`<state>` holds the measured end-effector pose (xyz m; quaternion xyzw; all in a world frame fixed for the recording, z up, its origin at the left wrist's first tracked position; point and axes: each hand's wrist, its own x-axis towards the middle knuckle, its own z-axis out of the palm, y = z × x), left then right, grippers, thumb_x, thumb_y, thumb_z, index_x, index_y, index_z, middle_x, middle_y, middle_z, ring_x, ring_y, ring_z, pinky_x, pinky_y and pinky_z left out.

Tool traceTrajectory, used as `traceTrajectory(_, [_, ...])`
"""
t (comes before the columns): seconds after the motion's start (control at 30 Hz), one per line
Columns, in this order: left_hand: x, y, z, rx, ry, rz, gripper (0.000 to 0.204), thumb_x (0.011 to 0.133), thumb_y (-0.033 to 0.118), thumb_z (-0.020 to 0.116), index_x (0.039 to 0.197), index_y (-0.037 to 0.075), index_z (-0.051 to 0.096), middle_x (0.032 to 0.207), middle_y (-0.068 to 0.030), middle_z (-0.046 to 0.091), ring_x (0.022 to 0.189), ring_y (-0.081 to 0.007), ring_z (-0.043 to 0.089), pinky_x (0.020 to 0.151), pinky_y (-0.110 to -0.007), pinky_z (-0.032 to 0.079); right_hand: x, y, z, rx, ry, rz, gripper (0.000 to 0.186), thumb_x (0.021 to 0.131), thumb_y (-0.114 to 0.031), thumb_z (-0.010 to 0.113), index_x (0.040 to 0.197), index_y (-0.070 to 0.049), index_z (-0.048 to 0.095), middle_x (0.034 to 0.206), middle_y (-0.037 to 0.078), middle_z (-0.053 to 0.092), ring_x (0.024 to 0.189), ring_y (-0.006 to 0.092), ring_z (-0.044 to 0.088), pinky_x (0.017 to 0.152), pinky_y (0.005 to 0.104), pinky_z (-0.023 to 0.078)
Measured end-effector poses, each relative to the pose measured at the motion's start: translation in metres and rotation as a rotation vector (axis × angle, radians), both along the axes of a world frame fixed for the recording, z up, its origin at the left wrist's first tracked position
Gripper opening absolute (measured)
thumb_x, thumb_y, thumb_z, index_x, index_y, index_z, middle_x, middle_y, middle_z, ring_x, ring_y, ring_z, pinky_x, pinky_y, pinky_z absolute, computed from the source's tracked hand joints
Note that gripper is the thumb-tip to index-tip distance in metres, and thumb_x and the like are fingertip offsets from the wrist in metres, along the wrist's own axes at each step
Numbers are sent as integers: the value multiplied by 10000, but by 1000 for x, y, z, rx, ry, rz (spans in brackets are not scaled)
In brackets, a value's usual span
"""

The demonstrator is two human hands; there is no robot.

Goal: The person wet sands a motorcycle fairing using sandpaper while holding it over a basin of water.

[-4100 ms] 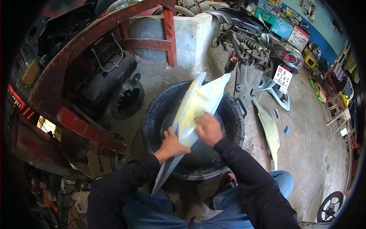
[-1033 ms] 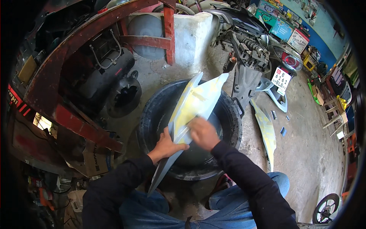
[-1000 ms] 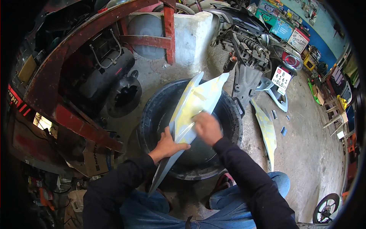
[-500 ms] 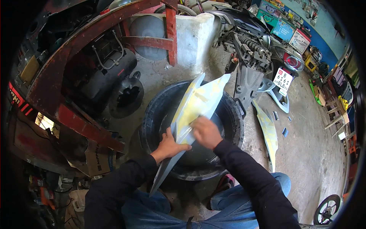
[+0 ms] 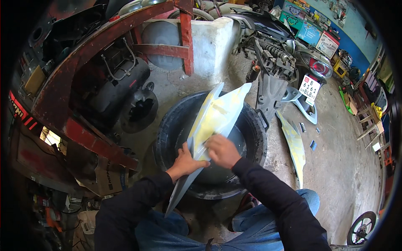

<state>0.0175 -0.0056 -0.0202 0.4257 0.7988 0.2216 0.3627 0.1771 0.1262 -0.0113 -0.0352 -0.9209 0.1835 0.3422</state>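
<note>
A long, pointed motorcycle body panel (image 5: 217, 116), pale grey-white with yellow patches, is held slanting over a large black tub (image 5: 164, 129). Its lower tip reaches past the tub's near rim. My left hand (image 5: 186, 162) grips the panel's lower part, thumb across the near face and fingers around the left edge. On the panel's surface, just above that thumb, presses my right hand (image 5: 224, 151). Its fingers are closed, and whatever lies beneath them is hidden. Down in the tub there is greyish liquid.
Right of the tub, a similar panel (image 5: 292, 140) lies on the concrete floor near small blue and dark pieces (image 5: 313, 145). A partly stripped motorcycle (image 5: 270, 83) stands beyond. At left are a red metal frame (image 5: 100, 146) and a black tank (image 5: 121, 79).
My right hand has slid slightly down and left along the panel, closer to my left hand. The left hand keeps its grip, and the panel has hardly shifted.
</note>
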Motion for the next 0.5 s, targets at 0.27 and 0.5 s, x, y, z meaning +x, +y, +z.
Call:
traceTrajectory(0.27, [2,1,0,-30,-4,32,1364,647,553,873,1554,-24,35,1461,-351,321,1350,-475,447,1124,-473,409,1,9,-3,-15,23,-32,160,801,-57,620,921,0,709,942,146,684,937,344,624,944,451,496])
traceTrajectory(0.5, [-6,1,-9,-15,10,0,1383,635,559,873,1552,-38,28,1476,-349,307,1383,-467,414,1136,-461,397,1,-1,2,5,19,-25,176,800,-30,616,943,7,713,959,154,687,927,340,648,898,443,532])
